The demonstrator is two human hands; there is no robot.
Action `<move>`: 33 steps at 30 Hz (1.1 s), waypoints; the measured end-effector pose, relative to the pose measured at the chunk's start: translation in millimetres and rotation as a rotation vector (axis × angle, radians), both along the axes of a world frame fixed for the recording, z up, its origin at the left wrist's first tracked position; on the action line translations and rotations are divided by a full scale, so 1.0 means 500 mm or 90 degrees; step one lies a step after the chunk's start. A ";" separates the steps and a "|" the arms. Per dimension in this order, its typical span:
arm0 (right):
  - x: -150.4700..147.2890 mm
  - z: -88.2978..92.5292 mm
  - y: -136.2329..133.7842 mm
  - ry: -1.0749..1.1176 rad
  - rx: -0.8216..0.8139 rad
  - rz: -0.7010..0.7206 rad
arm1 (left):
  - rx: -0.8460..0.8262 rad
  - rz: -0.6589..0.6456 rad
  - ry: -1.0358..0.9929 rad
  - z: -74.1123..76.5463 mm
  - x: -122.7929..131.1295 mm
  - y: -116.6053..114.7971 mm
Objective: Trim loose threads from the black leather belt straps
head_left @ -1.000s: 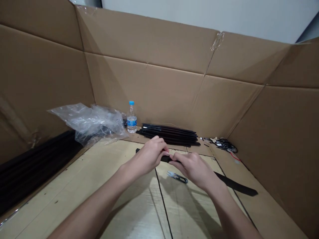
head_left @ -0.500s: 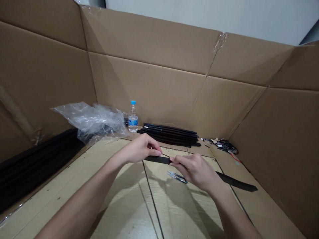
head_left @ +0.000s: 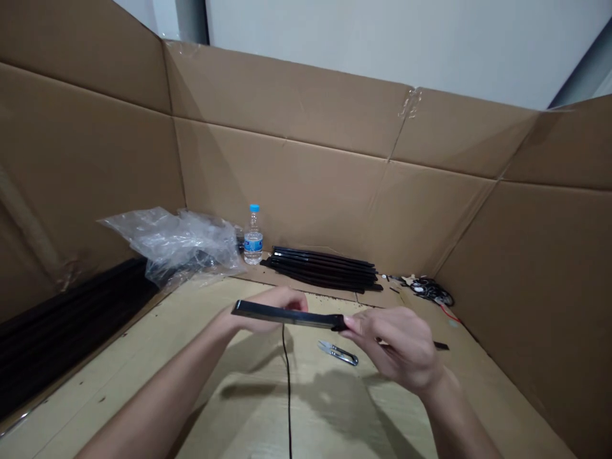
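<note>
My right hand (head_left: 399, 344) pinches a flat, glossy black strip (head_left: 282, 313) between thumb and fingers, near a dark band around it. The strip is raised above the table and points left. Past my right wrist a dark end (head_left: 442, 346) shows, apparently of the same strip. Behind the strip is my left hand (head_left: 283, 298), its fingers curled and partly covered. A thin black cord (head_left: 288, 389) hangs from about the left fingers toward the near edge; the grip itself is hidden. Below the strip, thread snips (head_left: 338, 352) lie on the table, touched by neither hand.
A stack of black strips (head_left: 325, 269) lies at the back, beside a blue-capped water bottle (head_left: 253, 243). Clear plastic bags (head_left: 191, 245) and long black pieces (head_left: 62, 319) are on the left. Tangled black cords (head_left: 433, 291) sit back right. Cardboard walls (head_left: 287, 172) surround the table.
The strip has turned over and lifted, its left end now in front of my left hand. My right hand has shifted slightly right. The snips stay on the table. The view has tilted upward.
</note>
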State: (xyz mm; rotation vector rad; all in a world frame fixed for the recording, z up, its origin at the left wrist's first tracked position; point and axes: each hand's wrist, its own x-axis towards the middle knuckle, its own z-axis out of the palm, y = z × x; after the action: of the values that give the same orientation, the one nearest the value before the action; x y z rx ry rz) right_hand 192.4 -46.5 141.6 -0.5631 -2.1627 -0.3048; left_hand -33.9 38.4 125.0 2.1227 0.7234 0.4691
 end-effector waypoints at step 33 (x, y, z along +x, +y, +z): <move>-0.025 0.060 -0.114 0.036 -0.118 -0.083 | -0.403 -0.165 -0.452 0.042 0.061 -0.144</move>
State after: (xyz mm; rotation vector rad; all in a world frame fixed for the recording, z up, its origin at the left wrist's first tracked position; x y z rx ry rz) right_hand 180.1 -103.4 171.4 -0.8092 -2.1164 -0.1575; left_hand -3.3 -33.7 146.0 1.2950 0.1413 0.6867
